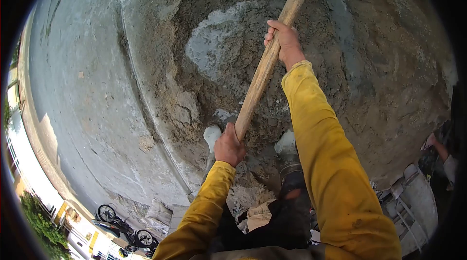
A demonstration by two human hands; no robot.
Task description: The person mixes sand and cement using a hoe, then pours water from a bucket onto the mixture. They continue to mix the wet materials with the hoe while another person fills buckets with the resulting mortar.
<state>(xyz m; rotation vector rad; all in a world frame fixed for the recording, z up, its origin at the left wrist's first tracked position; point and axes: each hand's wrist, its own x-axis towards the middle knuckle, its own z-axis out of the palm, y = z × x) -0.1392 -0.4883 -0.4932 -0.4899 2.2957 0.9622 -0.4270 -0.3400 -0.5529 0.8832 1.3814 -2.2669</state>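
I have the left hand (230, 146) and right hand (287, 42) wrapped round the wooden handle (265, 73), slanting over the sandy mix (206, 43); pulled too close, its out-of-view end could strike the pale boots (212, 136).

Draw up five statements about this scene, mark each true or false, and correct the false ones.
1. The left hand and right hand both hold a wooden handle. True.
2. The left hand is higher in the picture than the right hand. False: the right hand is higher.
3. Both sleeves are blue. False: they are yellow.
4. A motorcycle shows toward the picture's lower left. True.
5. The wooden handle is in view from end to end. False: it runs out past the top edge.
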